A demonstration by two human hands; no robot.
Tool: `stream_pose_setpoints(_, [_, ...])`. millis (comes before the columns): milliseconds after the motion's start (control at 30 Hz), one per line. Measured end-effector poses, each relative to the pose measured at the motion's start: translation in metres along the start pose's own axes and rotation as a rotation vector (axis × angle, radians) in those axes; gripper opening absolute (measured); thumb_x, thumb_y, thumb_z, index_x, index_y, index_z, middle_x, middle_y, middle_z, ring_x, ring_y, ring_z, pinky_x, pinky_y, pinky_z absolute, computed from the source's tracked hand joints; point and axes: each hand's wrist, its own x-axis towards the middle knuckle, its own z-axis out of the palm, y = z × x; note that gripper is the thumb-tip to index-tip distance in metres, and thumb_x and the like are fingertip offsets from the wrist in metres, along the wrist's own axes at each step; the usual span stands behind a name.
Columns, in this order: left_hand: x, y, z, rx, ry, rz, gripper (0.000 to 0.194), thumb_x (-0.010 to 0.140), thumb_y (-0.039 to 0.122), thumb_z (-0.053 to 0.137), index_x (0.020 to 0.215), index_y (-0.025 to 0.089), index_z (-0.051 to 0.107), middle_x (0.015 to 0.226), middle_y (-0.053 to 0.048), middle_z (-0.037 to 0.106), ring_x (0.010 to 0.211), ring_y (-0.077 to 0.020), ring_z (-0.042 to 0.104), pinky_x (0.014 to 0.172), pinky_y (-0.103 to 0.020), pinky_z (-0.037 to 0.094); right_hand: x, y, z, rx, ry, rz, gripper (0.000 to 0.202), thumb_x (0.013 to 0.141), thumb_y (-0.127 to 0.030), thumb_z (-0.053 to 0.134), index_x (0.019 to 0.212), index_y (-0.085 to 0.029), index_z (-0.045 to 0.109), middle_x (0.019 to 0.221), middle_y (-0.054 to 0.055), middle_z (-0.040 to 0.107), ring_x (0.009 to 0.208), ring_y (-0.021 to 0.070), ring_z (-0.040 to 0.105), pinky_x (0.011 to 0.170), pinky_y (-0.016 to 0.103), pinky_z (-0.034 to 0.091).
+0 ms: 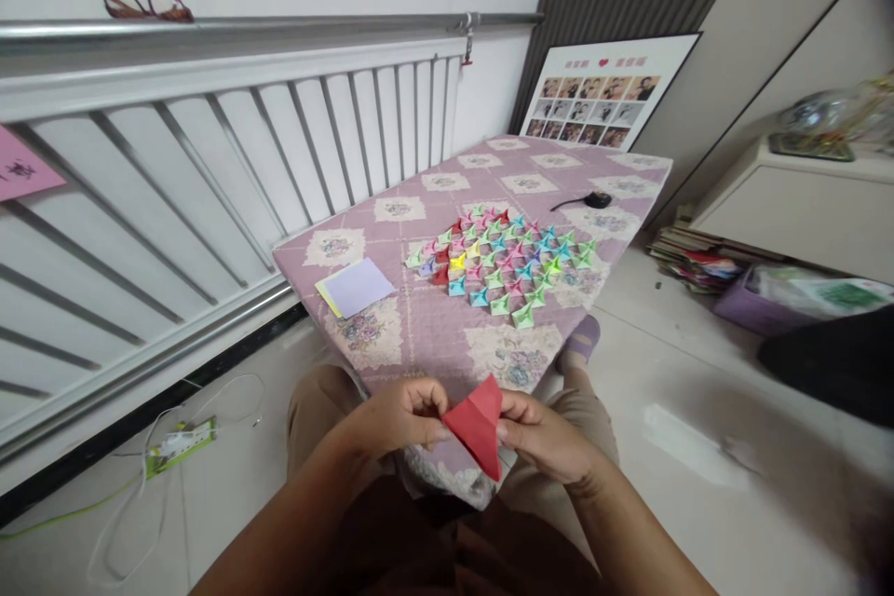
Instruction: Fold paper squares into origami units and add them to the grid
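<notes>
The left hand [412,412] and right hand [548,436] each pinch an edge of the red paper [479,424] between them; it is creased and seems only partly folded. Beyond both hands, rows of small paper shapes [494,279] look finished; ahead-left of the left hand, flat sheets [358,287] lie unfolded.

The paper [479,421] is red, the tablecloth [434,345] floral mauve.

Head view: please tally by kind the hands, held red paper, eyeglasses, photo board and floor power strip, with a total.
Hands: 2 (left hand, right hand)
Red paper: 1
Eyeglasses: 1 pair
Photo board: 1
Power strip: 1
Total: 6
</notes>
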Motion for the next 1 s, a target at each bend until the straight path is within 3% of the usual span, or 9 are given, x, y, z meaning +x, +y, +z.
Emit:
stream_pose_setpoints(200, [0.002,-0.006,-0.003,0.024,0.025,0.033,0.024,0.068,0.03,0.07,0.077,0.014,0.054,0.06,0.004,0.052,0.054,-0.0069,0.044,0.052,-0.018,0.032,0.002,0.004,0.004,0.072,0.005,0.007,0.032,0.075,-0.044,0.071,0.087,-0.014,0.066,0.078,0.001,0.063,0.066,0.009,0.054,0.069,0.023,0.043])
stream_pose_setpoints(400, [-0.001,0.003,-0.001,0.164,-0.064,0.016,0.023,0.072,0.032,0.066,0.084,0.013,0.064,0.076,-0.001,0.061,0.066,-0.0108,0.05,0.059,-0.021,0.038,0.005,-0.002,0.006,0.053,0.014,0.021,0.036,0.074,-0.048,0.072,0.083,-0.014,0.065,0.064,-0.002,0.059,0.055,0.0073,0.049,0.057,0.02,0.039])
stream_pose_setpoints(800, [0.0,-0.012,-0.012,-0.035,-0.179,-0.027,0.037,0.073,0.046,0.07,0.08,0.01,0.063,0.054,0.0,0.058,0.046,-0.008,0.049,0.049,-0.019,0.036,0.011,-0.01,0.02,0.097,0.027,0.072,0.042,0.071,-0.055,0.07,0.083,-0.016,0.061,0.06,-0.001,0.061,0.048,0.0089,0.053,0.049,0.02,0.041])
stream_pose_setpoints(1000, [0.001,-0.018,-0.013,-0.139,-0.135,0.013,0.044,0.066,0.051,0.075,0.08,0.011,0.061,0.052,0.0,0.057,0.043,-0.0086,0.048,0.047,-0.02,0.036,0.015,-0.011,0.021,0.125,0.053,0.044,0.041,0.073,-0.055,0.069,0.083,-0.016,0.06,0.062,-0.001,0.06,0.049,0.0079,0.051,0.05,0.02,0.043])
